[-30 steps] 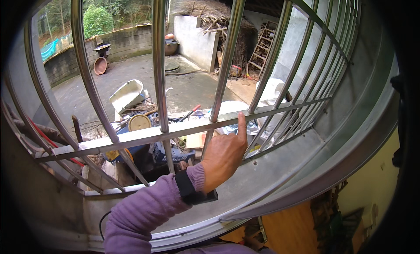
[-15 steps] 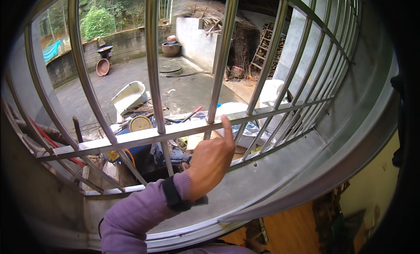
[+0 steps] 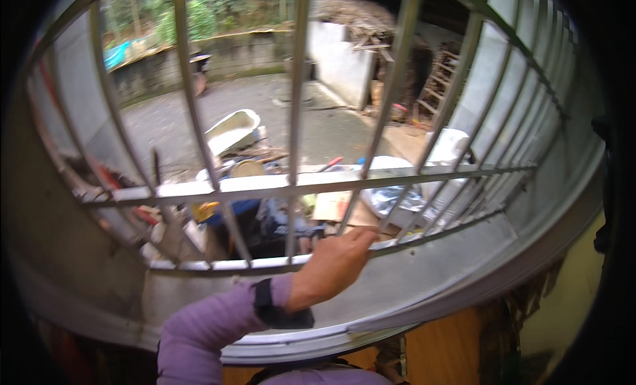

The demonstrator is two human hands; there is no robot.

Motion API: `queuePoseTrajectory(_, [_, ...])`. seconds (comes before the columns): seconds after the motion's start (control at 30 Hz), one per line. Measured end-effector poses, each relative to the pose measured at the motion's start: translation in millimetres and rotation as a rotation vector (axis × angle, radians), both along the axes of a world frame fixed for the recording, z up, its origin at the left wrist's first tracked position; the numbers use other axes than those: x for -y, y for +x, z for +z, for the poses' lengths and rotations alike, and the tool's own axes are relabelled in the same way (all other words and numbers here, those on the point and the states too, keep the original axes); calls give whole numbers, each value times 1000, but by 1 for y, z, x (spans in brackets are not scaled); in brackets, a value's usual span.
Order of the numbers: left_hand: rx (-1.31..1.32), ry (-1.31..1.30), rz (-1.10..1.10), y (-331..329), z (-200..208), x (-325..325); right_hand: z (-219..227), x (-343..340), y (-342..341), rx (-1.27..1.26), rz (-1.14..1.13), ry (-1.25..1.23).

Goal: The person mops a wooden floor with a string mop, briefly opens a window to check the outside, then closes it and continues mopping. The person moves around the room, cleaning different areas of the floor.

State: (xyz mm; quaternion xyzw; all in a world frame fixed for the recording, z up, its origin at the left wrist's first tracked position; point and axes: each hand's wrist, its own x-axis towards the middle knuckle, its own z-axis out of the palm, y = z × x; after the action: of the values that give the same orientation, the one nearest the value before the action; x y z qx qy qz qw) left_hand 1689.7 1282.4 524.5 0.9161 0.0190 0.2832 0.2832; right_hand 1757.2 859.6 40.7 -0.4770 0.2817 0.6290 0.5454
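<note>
The left hand has dropped — from crossbar to lower rail.

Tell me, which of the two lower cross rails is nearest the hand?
The bottom rail, where the bars end: in view, the left hand overlaps it, though contact is unclear. The upper rail passes clearly above the hand.
</note>
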Motion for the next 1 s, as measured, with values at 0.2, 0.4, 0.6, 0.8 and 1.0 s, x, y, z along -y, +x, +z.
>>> queuePoseTrajectory(0.2, [143, -204, -230, -18, -8, 24, 50, -57, 21, 129, 16, -17])
queuePoseTrajectory(0.4, [-41, -834, -419, -30, -4, 51, 90, -104, 25, 192, 86, 14])
queuePoseTrajectory(0.6, [71, -552, -673, -30, -7, 86, 105, -128, 27, 223, 136, 36])
queuePoseTrajectory(0.8, [70, -405, -452, -34, -27, 99, 113, -137, 22, 252, 170, 51])
queuePoseTrajectory(1.0, [97, -332, -358, -37, -33, 103, 117, -144, 17, 269, 198, 59])
